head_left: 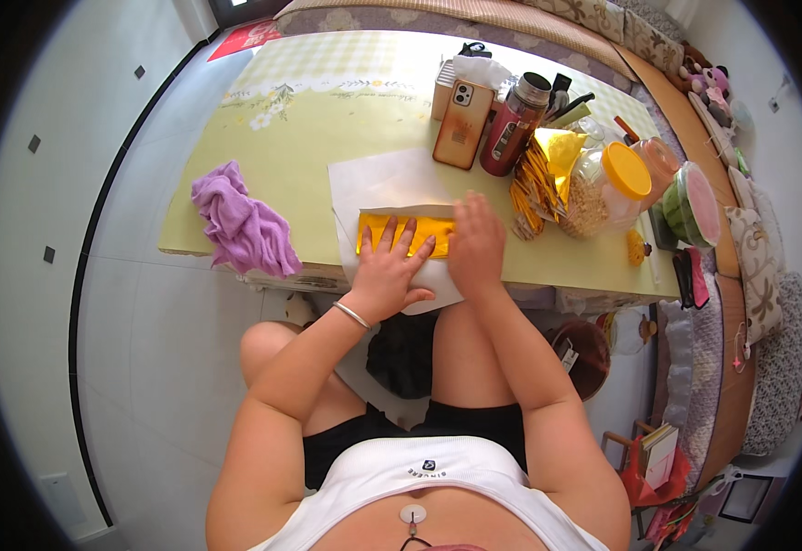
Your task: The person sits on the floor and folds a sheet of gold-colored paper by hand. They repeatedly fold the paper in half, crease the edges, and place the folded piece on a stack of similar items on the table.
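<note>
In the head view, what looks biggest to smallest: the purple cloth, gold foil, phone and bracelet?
1. Purple cloth
2. Gold foil and phone: too alike to rank, with the foil partly covered
3. Bracelet

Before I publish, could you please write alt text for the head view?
A person's left hand lies spread on gold foil over white paper, the right hand at the foil's right end. On the table, a purple cloth lies left; a phone, flask and yellow-lidded jar sit right.

Cannot see all the gold foil [437,227] beneath the left hand [387,273]; cannot sharply discern the right hand [477,245]; lose the brown bin [599,365] partly behind the right forearm [527,349].
</note>
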Demonstrator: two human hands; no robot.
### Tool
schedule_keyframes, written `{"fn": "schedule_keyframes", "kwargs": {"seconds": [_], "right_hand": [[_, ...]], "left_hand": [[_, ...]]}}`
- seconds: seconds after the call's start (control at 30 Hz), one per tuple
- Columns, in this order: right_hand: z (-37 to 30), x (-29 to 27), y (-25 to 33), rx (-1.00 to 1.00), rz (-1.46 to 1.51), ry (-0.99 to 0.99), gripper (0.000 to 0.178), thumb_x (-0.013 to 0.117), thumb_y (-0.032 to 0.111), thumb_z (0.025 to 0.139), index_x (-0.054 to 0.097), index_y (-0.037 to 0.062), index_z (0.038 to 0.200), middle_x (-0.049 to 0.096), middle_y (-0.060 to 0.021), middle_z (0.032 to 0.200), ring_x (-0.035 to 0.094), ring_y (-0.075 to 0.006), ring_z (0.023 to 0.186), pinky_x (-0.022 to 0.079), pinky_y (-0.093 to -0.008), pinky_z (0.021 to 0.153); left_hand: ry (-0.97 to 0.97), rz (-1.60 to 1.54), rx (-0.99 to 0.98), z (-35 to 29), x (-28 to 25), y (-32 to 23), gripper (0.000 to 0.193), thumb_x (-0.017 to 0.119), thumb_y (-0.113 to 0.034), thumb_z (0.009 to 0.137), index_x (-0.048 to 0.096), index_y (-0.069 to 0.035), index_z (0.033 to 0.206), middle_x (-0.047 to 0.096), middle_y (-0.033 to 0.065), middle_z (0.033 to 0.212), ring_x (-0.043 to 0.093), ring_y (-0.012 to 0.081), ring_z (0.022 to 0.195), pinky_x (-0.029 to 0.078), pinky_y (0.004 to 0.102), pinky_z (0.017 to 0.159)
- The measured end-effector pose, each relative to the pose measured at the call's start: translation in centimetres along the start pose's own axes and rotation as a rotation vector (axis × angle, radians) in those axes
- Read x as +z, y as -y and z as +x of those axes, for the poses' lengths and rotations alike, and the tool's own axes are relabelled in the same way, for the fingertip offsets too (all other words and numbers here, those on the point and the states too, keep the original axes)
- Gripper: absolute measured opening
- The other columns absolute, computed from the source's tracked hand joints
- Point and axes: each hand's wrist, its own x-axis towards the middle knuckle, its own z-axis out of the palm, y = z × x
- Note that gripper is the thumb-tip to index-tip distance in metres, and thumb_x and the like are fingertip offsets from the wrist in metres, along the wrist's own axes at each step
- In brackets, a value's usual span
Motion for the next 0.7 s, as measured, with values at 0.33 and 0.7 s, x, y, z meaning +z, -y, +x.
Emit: {"fn": "schedule_keyframes", "kwargs": {"seconds": [0.33,0.7], "right_hand": [[-2.8,-2.2,-3.4,-0.247,0.166,0.379,0.054,0.064,0.022,0.094,0.053,-0.0004,0.142,0.052,-0.0169,0.150,0.045,-0.0305,0.143,0.035,-0.0440,0.118],[0.4,-2.4,-1.7,-0.439,-0.106,0.314,0.031,0.058,0.011,0.088,0.068,-0.0009,0.115,0.070,-0.0235,0.114,0.068,-0.0333,0.108,0.046,-0.0509,0.107]], "left_hand": [[0.177,-0.001,-0.163,-1.8,-1.2,2.7,0.110,0.056,-0.074,0.086,0.025,0.001,0.160,0.015,0.0176,0.170,0.010,0.0339,0.158,0.005,0.0636,0.122],[-0.278,0.039,0.029,0.0,0.3,3.2,0.052,0.067,-0.036,0.088,0.064,-0.001,0.125,0.060,0.0151,0.137,0.052,0.0343,0.128,0.038,0.0545,0.108]]}}
